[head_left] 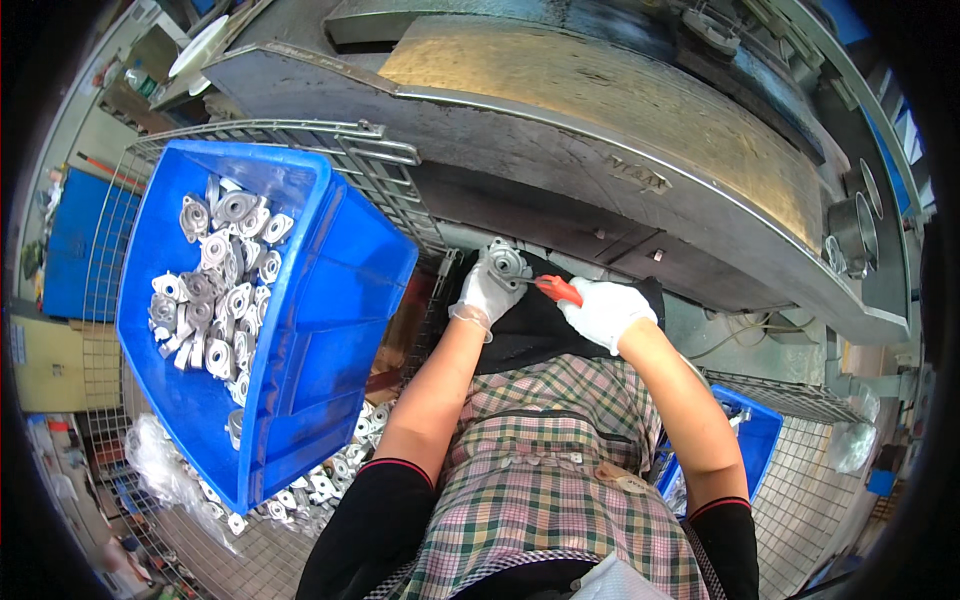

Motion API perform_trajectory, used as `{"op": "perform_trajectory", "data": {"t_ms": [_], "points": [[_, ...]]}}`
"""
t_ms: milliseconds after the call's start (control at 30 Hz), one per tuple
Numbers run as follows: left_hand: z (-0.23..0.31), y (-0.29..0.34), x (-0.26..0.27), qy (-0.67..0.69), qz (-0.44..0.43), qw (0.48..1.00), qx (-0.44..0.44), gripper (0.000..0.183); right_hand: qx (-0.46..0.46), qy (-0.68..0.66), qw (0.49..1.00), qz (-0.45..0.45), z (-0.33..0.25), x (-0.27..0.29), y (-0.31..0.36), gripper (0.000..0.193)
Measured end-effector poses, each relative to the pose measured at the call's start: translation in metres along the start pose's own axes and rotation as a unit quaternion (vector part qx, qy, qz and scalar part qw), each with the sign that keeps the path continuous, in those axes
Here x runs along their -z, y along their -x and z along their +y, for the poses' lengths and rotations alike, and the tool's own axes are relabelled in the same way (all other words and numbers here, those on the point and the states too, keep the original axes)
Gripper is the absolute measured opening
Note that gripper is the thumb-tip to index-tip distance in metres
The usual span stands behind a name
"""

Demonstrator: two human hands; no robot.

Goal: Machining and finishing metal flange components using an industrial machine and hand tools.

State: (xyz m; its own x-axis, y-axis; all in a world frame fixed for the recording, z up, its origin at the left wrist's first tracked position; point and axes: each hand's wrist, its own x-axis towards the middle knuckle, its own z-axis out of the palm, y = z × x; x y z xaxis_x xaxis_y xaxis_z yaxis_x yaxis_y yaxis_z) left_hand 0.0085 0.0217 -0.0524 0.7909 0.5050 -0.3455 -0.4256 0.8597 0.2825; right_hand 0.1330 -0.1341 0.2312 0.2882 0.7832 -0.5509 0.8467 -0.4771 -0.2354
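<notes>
A checked apron (pixel 540 490) lies nearest; beyond it the left hand (pixel 488 292) grips a metal part (pixel 508 264), the right hand (pixel 608 312) clasps a red-handled tool (pixel 557 290), probably best guided lightly and steadily.

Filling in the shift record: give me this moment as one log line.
left hand: holding metal casting | right hand: holding red-handled tool, pointing toward casting | large blue bin, left: similar parts inside

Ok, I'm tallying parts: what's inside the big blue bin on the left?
Inside the blue bin lies a heap of silvery metal parts. The upper ones show; any beneath them are covered.
</notes>
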Motion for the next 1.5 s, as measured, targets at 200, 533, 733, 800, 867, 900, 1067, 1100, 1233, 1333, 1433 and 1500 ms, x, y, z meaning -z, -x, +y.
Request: {"op": "perform_trajectory", "data": {"t_ms": [200, 533, 733, 800, 867, 900, 1067, 1100, 1233, 1333, 1433, 1500], "points": [[0.017, -0.001, -0.001, 0.495, -0.002, 0.842, 0.216, 0.05, -0.008, -0.001, 1.0, -0.001, 0.002, 0.001, 0.001, 0.041], [0.007, 0.001, 0.006, 0.08, 0.006, 0.996, 0.043, 0.052, -0.025, 0.018, 1.0, -0.002, 0.014, 0.002, 0.001, 0.041], [0.014, 0.015, -0.022, 0.12, -0.017, 0.991, 0.059, 0.051, -0.032, 0.008, 0.999, -0.007, 0.014, 0.002, 0.0, 0.041], [0.015, 0.017, -0.026, 0.121, -0.017, 0.991, 0.062, 0.051, -0.032, 0.007, 0.999, -0.005, 0.014, 0.001, -0.001, 0.041], [0.014, 0.017, -0.028, 0.12, -0.018, 0.991, 0.061, 0.051, -0.033, 0.011, 0.999, -0.002, 0.014, 0.001, -0.001, 0.041], [0.015, 0.017, -0.027, 0.12, -0.018, 0.991, 0.061, 0.051, -0.032, 0.007, 0.999, -0.005, 0.014, 0.001, -0.002, 0.041], [0.014, 0.016, -0.024, 0.12, -0.018, 0.991, 0.062, 0.051, -0.034, 0.004, 0.999, -0.02, 0.015, 0.001, -0.003, 0.042], [0.013, 0.016, -0.023, 0.119, -0.02, 0.991, 0.062, 0.051, -0.033, 0.001, 0.999, -0.019, 0.015, 0.001, -0.003, 0.042], [0.01, 0.014, -0.02, 0.115, -0.02, 0.991, 0.058, 0.051, -0.025, -0.001, 1.0, -0.016, 0.011, 0.001, -0.002, 0.043], [0.008, 0.012, -0.019, 0.025, 0.015, 0.999, 0.016, 0.051, -0.015, -0.005, 1.0, -0.013, 0.005, 0.001, -0.001, 0.043], [0.009, 0.013, -0.016, 0.147, 0.007, 0.986, 0.082, 0.052, -0.008, -0.008, 1.0, -0.011, -0.001, 0.0, -0.003, 0.043], [0.01, 0.014, -0.013, 0.198, -0.068, 0.972, 0.105, 0.049, -0.01, -0.003, 1.0, -0.005, -0.004, 0.0, -0.007, 0.043]]}}
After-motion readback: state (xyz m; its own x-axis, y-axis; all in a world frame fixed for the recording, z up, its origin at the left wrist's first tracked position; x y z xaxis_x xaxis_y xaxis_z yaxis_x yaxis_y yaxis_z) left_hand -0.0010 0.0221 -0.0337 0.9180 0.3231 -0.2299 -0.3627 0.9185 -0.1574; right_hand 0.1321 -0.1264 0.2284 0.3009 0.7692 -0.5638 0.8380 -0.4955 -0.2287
